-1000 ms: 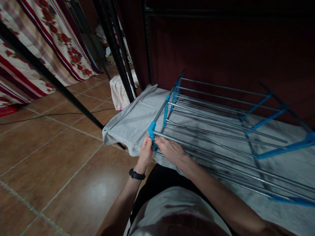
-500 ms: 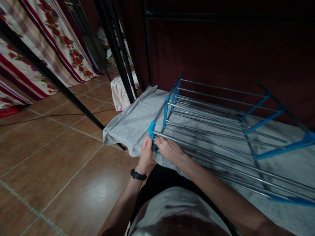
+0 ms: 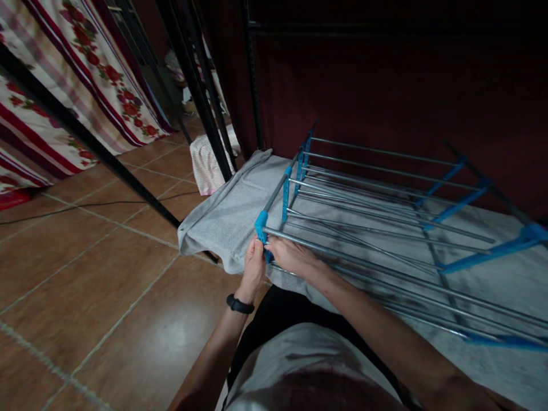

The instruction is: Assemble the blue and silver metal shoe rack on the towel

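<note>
A drying rack (image 3: 275, 194) of metal tubes with blue plastic joints lies on a grey cloth (image 3: 226, 220). At its near left corner is a blue plastic bracket (image 3: 261, 220). My left hand (image 3: 254, 264) pinches this bracket from the left, just under the corner joint. My right hand (image 3: 291, 255) is closed at the same bracket from the right, beneath the front tube; its fingertips are partly hidden, and it may hold the end of a lower tube. Several thin rods (image 3: 363, 228) run across the rack, some of them at a slant.
Black metal posts (image 3: 194, 85) and a slanting black bar (image 3: 89, 134) stand at the left. A striped cloth (image 3: 209, 162) hangs behind them. A floral curtain (image 3: 81, 74) reaches the tiled floor (image 3: 107, 274), where a thin cable (image 3: 89, 201) runs. A dark red panel (image 3: 363, 85) rises behind the rack.
The view has shifted slightly, so the rack appears a little further left. Both hands stay at the blue corner bracket with hardly any movement.
</note>
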Action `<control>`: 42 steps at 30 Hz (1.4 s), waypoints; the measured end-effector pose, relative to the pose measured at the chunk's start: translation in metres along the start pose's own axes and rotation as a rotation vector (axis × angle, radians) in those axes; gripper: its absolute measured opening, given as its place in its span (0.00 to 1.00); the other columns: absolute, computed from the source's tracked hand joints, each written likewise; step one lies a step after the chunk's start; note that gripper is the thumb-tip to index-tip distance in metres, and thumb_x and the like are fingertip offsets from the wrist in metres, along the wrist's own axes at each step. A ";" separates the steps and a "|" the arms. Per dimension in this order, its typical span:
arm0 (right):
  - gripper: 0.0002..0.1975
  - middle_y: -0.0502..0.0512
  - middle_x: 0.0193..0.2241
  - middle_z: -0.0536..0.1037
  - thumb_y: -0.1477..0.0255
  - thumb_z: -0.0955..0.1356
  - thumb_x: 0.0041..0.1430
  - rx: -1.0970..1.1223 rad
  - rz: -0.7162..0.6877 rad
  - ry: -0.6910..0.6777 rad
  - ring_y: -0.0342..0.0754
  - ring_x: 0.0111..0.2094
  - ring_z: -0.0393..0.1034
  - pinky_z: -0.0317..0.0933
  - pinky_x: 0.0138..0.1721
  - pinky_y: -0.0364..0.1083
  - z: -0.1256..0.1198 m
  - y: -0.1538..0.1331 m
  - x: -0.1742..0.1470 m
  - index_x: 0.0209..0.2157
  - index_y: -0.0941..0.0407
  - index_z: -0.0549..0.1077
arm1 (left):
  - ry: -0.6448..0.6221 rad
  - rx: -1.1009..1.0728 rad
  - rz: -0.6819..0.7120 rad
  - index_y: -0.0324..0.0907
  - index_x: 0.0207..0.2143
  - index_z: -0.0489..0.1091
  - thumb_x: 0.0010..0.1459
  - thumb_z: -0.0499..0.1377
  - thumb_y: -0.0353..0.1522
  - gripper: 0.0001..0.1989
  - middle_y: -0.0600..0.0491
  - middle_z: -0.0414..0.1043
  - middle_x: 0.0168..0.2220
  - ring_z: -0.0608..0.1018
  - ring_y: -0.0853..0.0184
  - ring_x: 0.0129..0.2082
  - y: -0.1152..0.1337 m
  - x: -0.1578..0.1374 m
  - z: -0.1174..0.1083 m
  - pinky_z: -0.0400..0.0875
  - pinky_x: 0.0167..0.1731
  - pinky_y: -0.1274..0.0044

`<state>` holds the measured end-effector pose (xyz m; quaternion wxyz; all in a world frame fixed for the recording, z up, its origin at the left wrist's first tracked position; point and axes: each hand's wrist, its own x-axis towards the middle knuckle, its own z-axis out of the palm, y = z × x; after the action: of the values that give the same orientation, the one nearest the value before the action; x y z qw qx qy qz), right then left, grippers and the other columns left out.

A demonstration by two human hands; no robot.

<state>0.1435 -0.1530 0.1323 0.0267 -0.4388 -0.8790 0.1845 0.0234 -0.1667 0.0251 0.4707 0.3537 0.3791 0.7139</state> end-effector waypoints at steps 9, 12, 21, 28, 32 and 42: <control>0.18 0.62 0.43 0.78 0.62 0.53 0.72 -0.286 0.180 0.233 0.50 0.44 0.74 0.63 0.42 0.45 0.021 0.006 -0.048 0.47 0.57 0.67 | 0.050 0.077 0.014 0.44 0.35 0.72 0.60 0.59 0.45 0.14 0.57 0.69 0.31 0.68 0.71 0.31 -0.004 -0.001 0.000 0.64 0.36 0.78; 0.19 0.60 0.40 0.79 0.65 0.50 0.73 -0.292 0.173 0.200 0.48 0.41 0.75 0.63 0.38 0.44 0.024 0.015 -0.052 0.45 0.56 0.67 | 0.033 0.052 -0.004 0.43 0.37 0.73 0.60 0.59 0.46 0.15 0.57 0.70 0.33 0.69 0.71 0.31 -0.001 -0.003 0.006 0.65 0.36 0.78; 0.18 0.58 0.39 0.81 0.65 0.51 0.72 -0.238 0.194 0.137 0.50 0.40 0.77 0.63 0.35 0.43 0.014 0.015 -0.044 0.47 0.55 0.68 | -0.005 0.095 0.025 0.43 0.34 0.72 0.64 0.55 0.44 0.15 0.56 0.71 0.33 0.71 0.71 0.32 0.000 -0.003 0.009 0.66 0.37 0.78; 0.19 0.58 0.38 0.81 0.65 0.51 0.72 -0.216 0.218 0.094 0.50 0.40 0.78 0.64 0.35 0.43 0.009 0.014 -0.042 0.48 0.54 0.69 | 0.017 0.135 0.027 0.43 0.35 0.72 0.64 0.54 0.44 0.15 0.55 0.72 0.33 0.72 0.70 0.31 -0.002 -0.004 0.006 0.68 0.37 0.78; 0.20 0.58 0.40 0.81 0.64 0.52 0.72 -0.212 0.203 0.133 0.50 0.40 0.77 0.65 0.37 0.45 0.011 0.015 -0.045 0.48 0.54 0.69 | 0.009 0.137 0.027 0.43 0.35 0.73 0.63 0.54 0.45 0.16 0.54 0.73 0.34 0.73 0.69 0.33 0.000 -0.003 0.008 0.70 0.39 0.76; 0.17 0.60 0.51 0.74 0.71 0.58 0.70 -0.189 0.030 0.305 0.52 0.49 0.69 0.60 0.51 0.50 0.090 0.037 -0.086 0.56 0.57 0.67 | 0.094 0.289 -0.113 0.45 0.52 0.73 0.59 0.59 0.42 0.20 0.49 0.74 0.54 0.73 0.59 0.54 -0.021 -0.013 -0.037 0.61 0.60 0.65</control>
<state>0.2056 -0.2275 0.0459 0.1158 -0.4751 -0.8717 0.0328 0.0035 -0.1814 -0.0122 0.4360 0.3619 0.5187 0.6402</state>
